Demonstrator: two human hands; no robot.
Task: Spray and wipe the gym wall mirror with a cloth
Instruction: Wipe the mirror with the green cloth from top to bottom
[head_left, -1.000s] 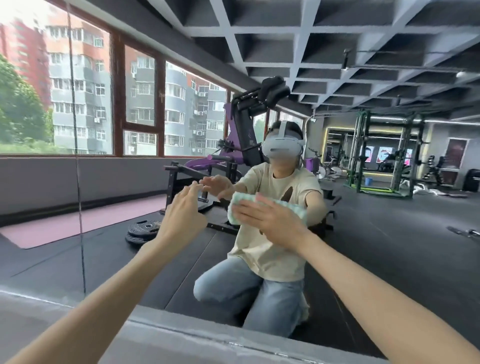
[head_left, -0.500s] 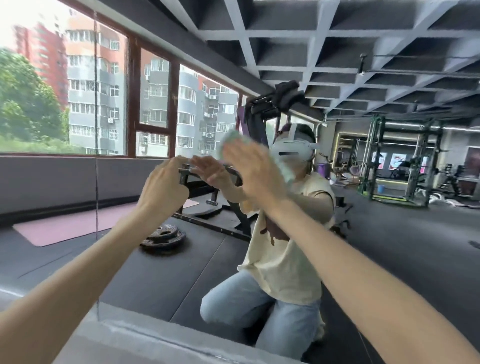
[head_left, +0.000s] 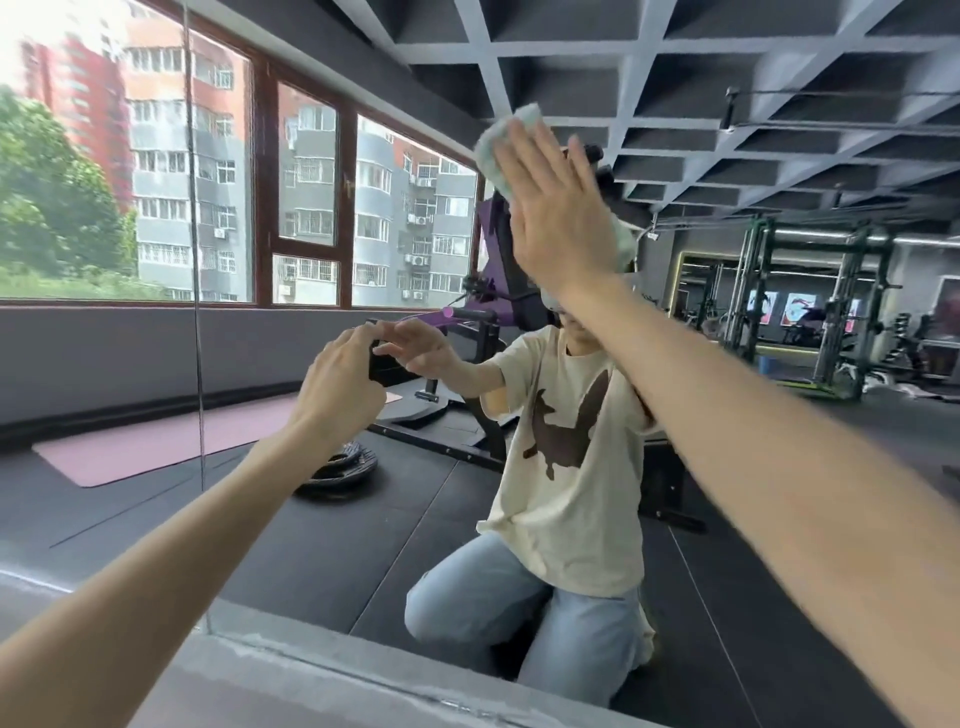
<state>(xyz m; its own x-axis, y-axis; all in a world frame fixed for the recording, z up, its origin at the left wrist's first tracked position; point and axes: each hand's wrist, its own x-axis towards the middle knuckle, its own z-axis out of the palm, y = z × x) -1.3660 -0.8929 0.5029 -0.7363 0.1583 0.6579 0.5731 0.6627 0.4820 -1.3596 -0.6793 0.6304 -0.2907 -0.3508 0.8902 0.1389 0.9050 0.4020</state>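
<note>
The wall mirror (head_left: 779, 364) fills the view and reflects a kneeling person and the gym behind. My right hand (head_left: 558, 208) is raised high, its fingers straight and flat, pressing a pale green cloth (head_left: 496, 137) against the glass. The cloth shows above and beside my fingers. My left hand (head_left: 340, 387) is lower and to the left, fingertips touching the mirror with nothing in it. No spray bottle is in view.
A grey ledge (head_left: 311, 670) runs along the mirror's bottom edge. A vertical seam (head_left: 195, 260) between mirror panels stands at the left. Reflected are a pink mat, weight plates, a purple machine, green racks and windows.
My right hand has swept the cloth up the mirror from chest height to well above head height. My left hand stays on the glass, and my view has tilted upward.
</note>
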